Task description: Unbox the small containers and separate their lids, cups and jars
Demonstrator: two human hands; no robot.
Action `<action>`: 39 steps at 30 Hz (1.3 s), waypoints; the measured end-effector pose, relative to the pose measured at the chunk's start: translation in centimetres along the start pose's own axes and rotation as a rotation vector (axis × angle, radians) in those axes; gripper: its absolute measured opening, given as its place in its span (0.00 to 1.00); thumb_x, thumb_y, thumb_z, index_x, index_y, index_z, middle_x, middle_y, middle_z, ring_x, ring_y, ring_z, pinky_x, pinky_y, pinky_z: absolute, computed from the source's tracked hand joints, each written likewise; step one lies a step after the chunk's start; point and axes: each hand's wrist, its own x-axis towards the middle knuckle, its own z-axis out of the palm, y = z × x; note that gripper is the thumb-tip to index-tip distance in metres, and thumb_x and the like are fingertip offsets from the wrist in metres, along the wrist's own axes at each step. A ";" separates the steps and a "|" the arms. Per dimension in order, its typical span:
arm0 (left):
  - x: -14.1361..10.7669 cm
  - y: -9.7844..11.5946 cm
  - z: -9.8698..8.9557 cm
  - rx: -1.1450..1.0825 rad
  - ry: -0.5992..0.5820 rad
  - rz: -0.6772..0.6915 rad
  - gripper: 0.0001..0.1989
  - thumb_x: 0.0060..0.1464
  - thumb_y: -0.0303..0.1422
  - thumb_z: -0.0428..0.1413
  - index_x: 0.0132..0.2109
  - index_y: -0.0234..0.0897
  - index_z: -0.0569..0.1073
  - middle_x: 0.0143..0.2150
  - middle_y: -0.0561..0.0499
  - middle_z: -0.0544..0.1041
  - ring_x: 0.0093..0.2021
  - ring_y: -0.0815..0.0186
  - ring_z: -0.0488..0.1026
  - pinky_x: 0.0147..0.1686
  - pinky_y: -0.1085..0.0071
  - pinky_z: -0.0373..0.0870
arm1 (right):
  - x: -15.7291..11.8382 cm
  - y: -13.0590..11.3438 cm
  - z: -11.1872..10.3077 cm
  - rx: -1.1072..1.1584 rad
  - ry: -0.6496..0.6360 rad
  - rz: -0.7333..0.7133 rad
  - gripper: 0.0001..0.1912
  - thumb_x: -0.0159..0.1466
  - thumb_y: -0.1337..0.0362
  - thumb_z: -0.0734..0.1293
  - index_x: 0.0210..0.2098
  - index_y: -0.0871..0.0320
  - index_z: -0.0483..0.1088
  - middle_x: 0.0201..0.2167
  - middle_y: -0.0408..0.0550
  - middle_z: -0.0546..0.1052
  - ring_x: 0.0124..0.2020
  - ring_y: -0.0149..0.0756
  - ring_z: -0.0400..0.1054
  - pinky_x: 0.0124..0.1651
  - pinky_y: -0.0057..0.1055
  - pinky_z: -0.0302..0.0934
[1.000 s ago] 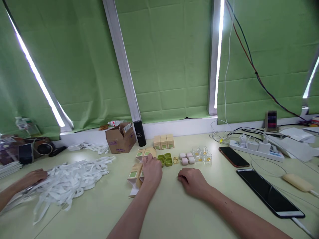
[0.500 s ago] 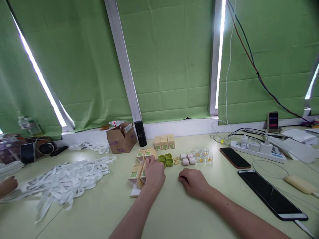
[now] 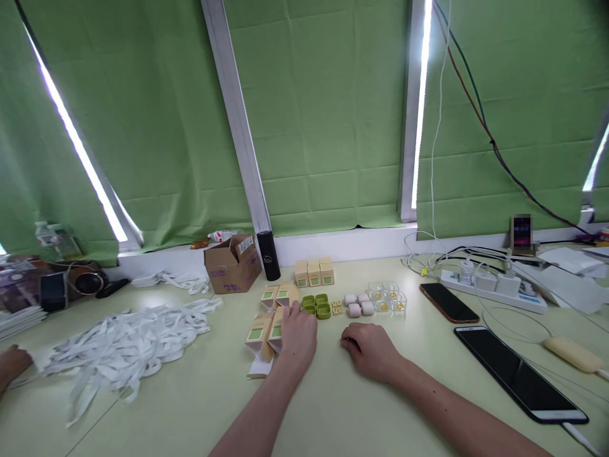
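Observation:
My left hand (image 3: 301, 331) lies beside the right side of a front kraft-paper box (image 3: 275, 333), partly covering it. Its fingers point forward and down with nothing visible in them; whether they touch the box is hard to see. Another front box (image 3: 255, 335) stands to the left, with two more boxes (image 3: 278, 296) behind. Just past my fingertips sit green square cups (image 3: 316, 305), then small gold-coloured pieces (image 3: 337, 308), pale pink blocks (image 3: 359, 304) and clear cups with gold centres (image 3: 387, 297). My right hand (image 3: 370, 350) rests on the table, loosely curled, nothing visible in it.
White straps (image 3: 128, 343) lie heaped at left, near another person's hand (image 3: 14, 365). A cardboard carton (image 3: 233, 265), a black cylinder (image 3: 269, 256) and three small boxes (image 3: 314, 272) stand behind. Phones (image 3: 518, 374), a power strip (image 3: 492, 287) and cables are at right.
My left hand has shifted slightly right and back off the box tops, so more of the front right box shows. My right hand stays put. The other person's hand has moved slightly.

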 end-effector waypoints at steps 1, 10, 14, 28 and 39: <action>0.0 0.0 -0.1 0.000 -0.001 0.003 0.16 0.50 0.15 0.53 0.32 0.37 0.81 0.33 0.36 0.80 0.49 0.47 0.66 0.45 0.56 0.53 | 0.0 0.0 0.0 -0.001 -0.003 0.002 0.11 0.68 0.66 0.62 0.39 0.52 0.78 0.38 0.45 0.83 0.37 0.37 0.75 0.36 0.29 0.54; -0.6 2.0 0.0 -0.051 -0.028 0.147 0.12 0.57 0.20 0.53 0.39 0.34 0.81 0.41 0.35 0.80 0.53 0.45 0.66 0.49 0.54 0.56 | 0.1 0.1 0.2 0.002 0.011 -0.008 0.11 0.68 0.66 0.62 0.38 0.52 0.78 0.37 0.45 0.83 0.36 0.37 0.75 0.36 0.29 0.54; -0.6 2.4 0.3 -0.021 -0.034 0.140 0.13 0.58 0.20 0.52 0.43 0.33 0.80 0.44 0.35 0.79 0.55 0.45 0.65 0.50 0.54 0.57 | 0.1 0.1 0.2 -0.002 0.010 -0.007 0.11 0.68 0.66 0.62 0.38 0.53 0.78 0.37 0.45 0.83 0.37 0.37 0.75 0.36 0.29 0.55; -1.1 2.5 0.3 -0.135 0.008 0.166 0.13 0.59 0.21 0.51 0.37 0.35 0.80 0.40 0.38 0.77 0.52 0.48 0.65 0.48 0.54 0.60 | 0.1 0.1 0.1 -0.013 -0.012 -0.007 0.11 0.68 0.66 0.62 0.39 0.53 0.78 0.38 0.46 0.82 0.37 0.37 0.75 0.36 0.29 0.55; -1.3 2.6 0.7 -0.486 0.021 0.233 0.13 0.62 0.26 0.51 0.43 0.38 0.81 0.42 0.45 0.81 0.46 0.56 0.72 0.44 0.62 0.68 | 0.7 2.1 -0.8 0.072 0.168 -0.043 0.13 0.68 0.68 0.60 0.36 0.55 0.77 0.34 0.47 0.81 0.35 0.38 0.73 0.37 0.31 0.59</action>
